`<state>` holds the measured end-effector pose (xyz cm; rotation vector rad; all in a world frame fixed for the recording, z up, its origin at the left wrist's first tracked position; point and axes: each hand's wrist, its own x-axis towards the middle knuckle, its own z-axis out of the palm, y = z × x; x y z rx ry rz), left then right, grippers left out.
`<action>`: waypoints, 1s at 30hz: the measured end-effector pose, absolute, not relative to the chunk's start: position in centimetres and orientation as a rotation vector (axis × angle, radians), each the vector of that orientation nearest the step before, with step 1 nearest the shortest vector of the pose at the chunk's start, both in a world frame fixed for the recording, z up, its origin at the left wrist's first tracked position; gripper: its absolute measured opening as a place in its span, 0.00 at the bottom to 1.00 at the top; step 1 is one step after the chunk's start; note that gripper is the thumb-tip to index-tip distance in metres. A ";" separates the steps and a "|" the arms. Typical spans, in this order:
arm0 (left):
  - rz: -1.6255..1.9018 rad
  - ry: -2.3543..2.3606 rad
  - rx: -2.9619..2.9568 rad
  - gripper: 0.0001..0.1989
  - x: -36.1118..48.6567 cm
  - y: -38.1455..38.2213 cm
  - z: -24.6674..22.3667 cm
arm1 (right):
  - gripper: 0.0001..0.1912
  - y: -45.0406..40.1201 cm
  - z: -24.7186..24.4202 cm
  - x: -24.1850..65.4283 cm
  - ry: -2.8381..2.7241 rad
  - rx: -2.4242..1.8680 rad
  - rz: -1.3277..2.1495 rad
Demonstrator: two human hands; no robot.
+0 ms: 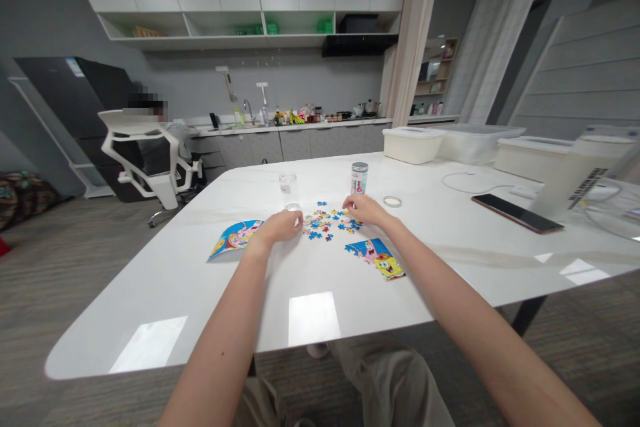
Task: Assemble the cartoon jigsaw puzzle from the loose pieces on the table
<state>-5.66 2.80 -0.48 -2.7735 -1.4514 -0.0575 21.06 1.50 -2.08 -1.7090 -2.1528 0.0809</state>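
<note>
Loose jigsaw puzzle pieces (320,221) lie in a scattered pile in the middle of the white table. My left hand (284,225) rests at the pile's left edge, fingers curled together; what they hold, if anything, is hidden. At the pile's right side, the curled fingers of my right hand (364,209) touch or hover just over pieces too small to tell apart. A partly joined cartoon puzzle (377,257) lies below my right hand. Left of my left wrist is a bent picture sheet (235,239) with a similar blue cartoon, partly covered by my arm.
Behind my left hand stands a clear jar (289,188); a lidded canister (359,177) stands behind my right hand, beside a round lid (393,201). Rightward are a phone (517,213), a cable, a large bottle (580,177) and storage boxes (413,145). A person sits beyond an office chair (150,147).
</note>
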 end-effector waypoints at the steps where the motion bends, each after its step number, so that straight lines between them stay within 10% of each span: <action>1: -0.060 -1.452 -2.775 0.13 -5.6 2.8 -0.6 | 0.15 1.4 -2.0 21.0 -2.139 -1.739 0.078; 30: -0.014 -1.441 -2.802 0.17 -5.5 3.0 -0.8 | 0.13 1.4 -2.2 21.7 -2.101 -1.957 0.130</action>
